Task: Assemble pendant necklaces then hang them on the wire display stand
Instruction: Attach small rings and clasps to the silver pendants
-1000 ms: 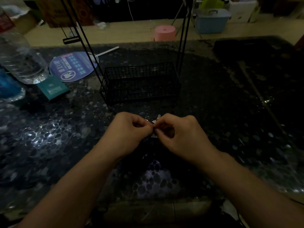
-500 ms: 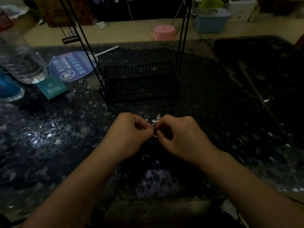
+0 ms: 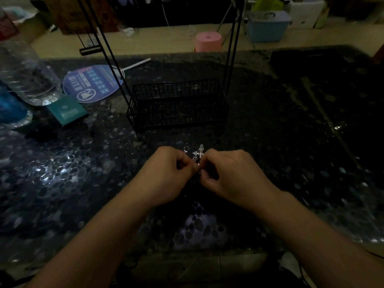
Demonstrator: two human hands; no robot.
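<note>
Head view shows print on a round blue paper fan (image 3: 93, 83) and a small teal card (image 3: 67, 110), too blurred to read. Both the left hand (image 3: 166, 175) and right hand (image 3: 234, 175) pinch tight on small silver pendant charms (image 3: 198, 154) just above the dark speckled tabletop (image 3: 291, 142). Behind them stands the black wire display stand (image 3: 178, 104); its basket's contents are too dark to tell.
</note>
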